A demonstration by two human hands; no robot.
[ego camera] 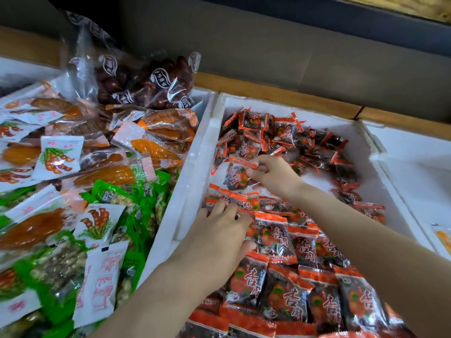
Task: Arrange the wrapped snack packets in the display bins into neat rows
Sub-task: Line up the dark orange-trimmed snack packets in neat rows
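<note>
Red-black foil snack packets [280, 296] nearest lie in neat rows in white foam bin [192, 172]. Left hand [219, 232] presses flat on row; right hand [273, 172] pinches single packet [235, 178]. Far pile [305, 145] loose, roughly half left.

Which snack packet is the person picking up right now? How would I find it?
Find the white foam bin in the middle, full of red-and-black snacks. Between its loose heap at the back and the neat rows in front, the right hand pinches one packet. It is the only one held between fingers.
</note>
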